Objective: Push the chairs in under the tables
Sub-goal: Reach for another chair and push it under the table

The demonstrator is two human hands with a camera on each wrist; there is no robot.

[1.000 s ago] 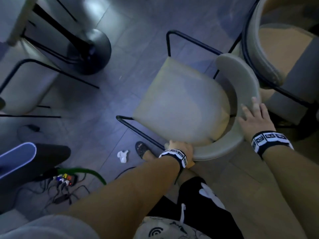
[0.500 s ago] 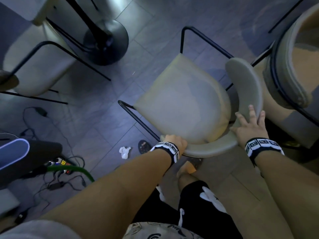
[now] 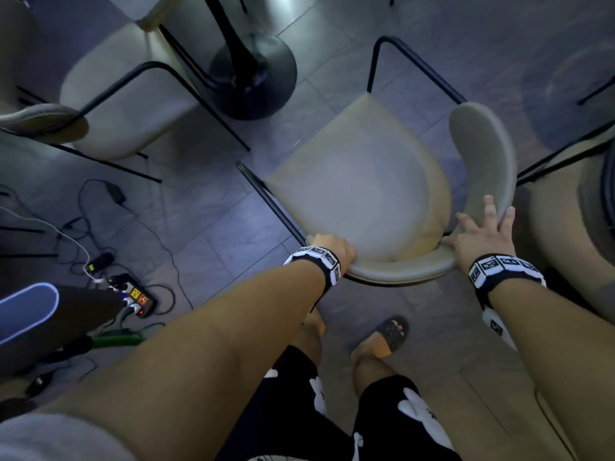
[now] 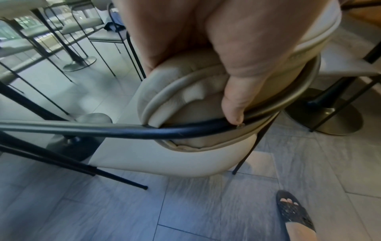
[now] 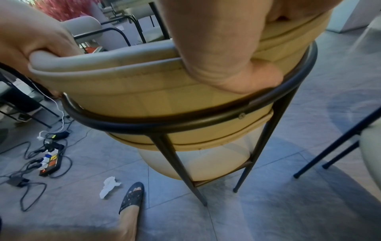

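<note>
Ahead of both grips, left hand [image 3: 334,249] and right hand [image 3: 479,236] clamped on its backrest, the chair [image 3: 362,197] has neared the table base [image 3: 253,71]; more pushing remains.

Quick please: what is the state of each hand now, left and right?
Left hand: closed, grips the left end of the chair backrest.
Right hand: closed on the backrest, fingers over the top, thumb on its back.
</note>
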